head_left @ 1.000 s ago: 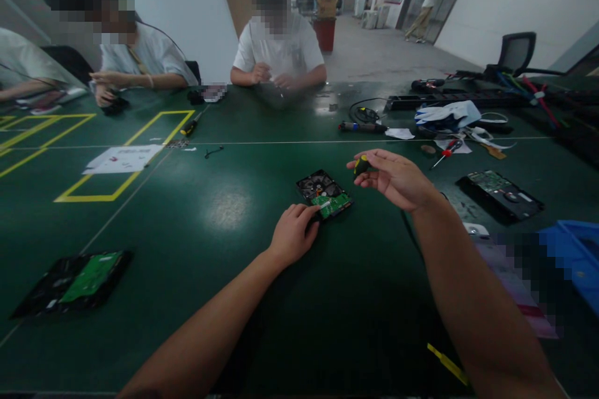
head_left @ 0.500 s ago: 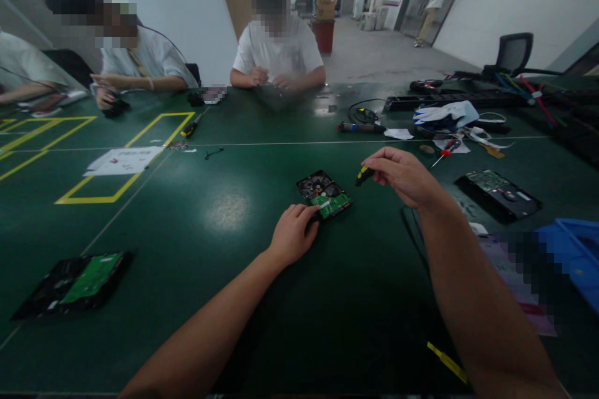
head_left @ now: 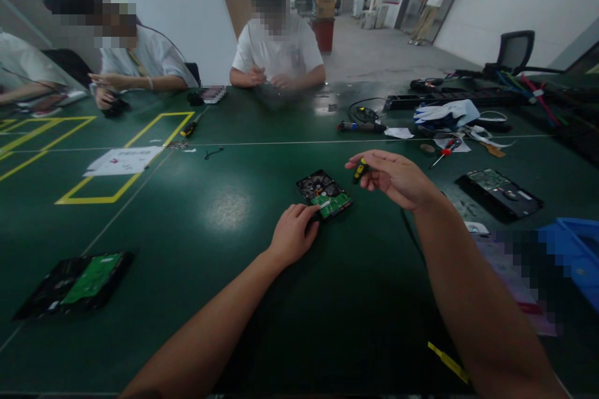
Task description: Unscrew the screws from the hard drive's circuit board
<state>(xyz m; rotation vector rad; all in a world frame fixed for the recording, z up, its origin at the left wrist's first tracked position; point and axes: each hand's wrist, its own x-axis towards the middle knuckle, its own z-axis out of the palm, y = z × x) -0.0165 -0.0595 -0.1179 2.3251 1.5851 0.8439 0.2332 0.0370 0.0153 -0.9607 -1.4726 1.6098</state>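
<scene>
A hard drive (head_left: 326,194) with a green circuit board facing up lies on the dark green table. My left hand (head_left: 296,232) grips its near left corner, fingertips over the board's edge and thumb at the near side. Just right of the drive, my right hand (head_left: 393,177) is closed on a screwdriver (head_left: 360,171) with a yellow and black handle. The handle is held between thumb and fingers with its shaft pointing down by the drive's right corner. The thin tip is too small to make out, so I cannot tell whether it touches the drive.
More hard drives lie at the near left (head_left: 77,285) and at the right (head_left: 500,193). A blue bin (head_left: 573,249) stands at the right edge. Red screwdriver (head_left: 447,151), gloves (head_left: 444,115) and electric screwdriver (head_left: 361,128) lie further back. Co-workers sit across the table.
My right hand has shifted slightly left, and the screwdriver has turned more upright, with the index finger lifted outward. My left hand and the hard drive stay in place.
</scene>
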